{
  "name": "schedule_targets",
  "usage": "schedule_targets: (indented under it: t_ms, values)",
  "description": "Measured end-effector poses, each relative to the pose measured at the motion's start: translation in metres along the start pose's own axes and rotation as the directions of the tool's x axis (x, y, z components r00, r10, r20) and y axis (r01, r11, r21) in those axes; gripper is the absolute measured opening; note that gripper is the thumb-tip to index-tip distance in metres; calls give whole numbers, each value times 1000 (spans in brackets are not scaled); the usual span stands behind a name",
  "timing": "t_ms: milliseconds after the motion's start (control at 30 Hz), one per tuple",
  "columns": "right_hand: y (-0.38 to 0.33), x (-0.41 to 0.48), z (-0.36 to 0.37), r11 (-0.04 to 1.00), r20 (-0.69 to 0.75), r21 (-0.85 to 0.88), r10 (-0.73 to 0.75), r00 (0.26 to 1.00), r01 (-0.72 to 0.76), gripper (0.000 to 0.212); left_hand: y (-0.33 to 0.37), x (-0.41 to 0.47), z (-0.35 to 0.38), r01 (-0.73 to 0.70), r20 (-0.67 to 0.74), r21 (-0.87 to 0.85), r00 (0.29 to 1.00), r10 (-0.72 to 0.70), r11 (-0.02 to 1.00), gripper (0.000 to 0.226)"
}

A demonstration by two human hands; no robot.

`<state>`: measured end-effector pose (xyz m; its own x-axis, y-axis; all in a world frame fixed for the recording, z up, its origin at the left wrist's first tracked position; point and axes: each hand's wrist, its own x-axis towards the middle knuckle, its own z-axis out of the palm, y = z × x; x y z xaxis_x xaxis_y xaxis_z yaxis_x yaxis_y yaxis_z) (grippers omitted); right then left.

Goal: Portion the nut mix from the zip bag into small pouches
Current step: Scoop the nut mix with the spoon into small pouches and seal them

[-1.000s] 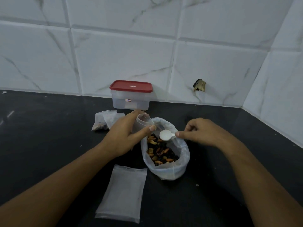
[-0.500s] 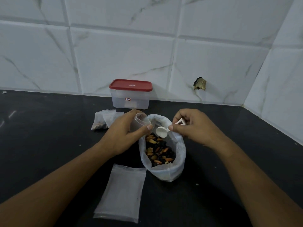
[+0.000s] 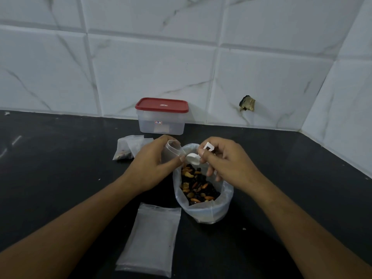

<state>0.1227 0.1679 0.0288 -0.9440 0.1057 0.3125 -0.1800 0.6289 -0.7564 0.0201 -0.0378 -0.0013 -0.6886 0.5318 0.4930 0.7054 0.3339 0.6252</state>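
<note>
One zip bag (image 3: 203, 210) is standing open on the black counter (image 3: 60, 178), its rim rolled down and the nut mix (image 3: 198, 188) showing inside. Two bare hands are working above its far rim. The left grip (image 3: 153, 164) is curling round one small clear pouch (image 3: 172, 151), holding its mouth open toward the right. The right grip (image 3: 223, 164) is pinching the handle of one white scoop (image 3: 193, 159) between thumb and forefinger, with the bowl tilting at the pouch's mouth. Whether the scoop is carrying nuts I cannot tell. One flat stack of empty pouches (image 3: 153, 238) is lying just beside the bag's near left side; its count is unclear. What look like two filled pouches (image 3: 128, 148) are lying behind the left grip. One red-lidded clear box (image 3: 162, 117) is sitting against the tiled wall.
</note>
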Motion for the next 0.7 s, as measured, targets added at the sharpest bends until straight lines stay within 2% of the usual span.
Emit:
schedule_targets:
  t_ms: [233,467,567,700]
  values:
    - [6,1,-1,996,39,-88,0,999,3,14,-5,0,0,22,56,95,998,-28,995,39]
    - [13,3,-1,998,156,-48,48,987,-41,16,-5,-1,1,34,78,135,996,-45,990,38]
    - [12,3,-3,998,203,17,55,978,-60,14,-3,-1,0,45,73,114,996,-53,992,33]
    - [9,4,-11,979,154,170,88,984,-115,13,1,-2,-1,53,65,98,996,-60,994,30]
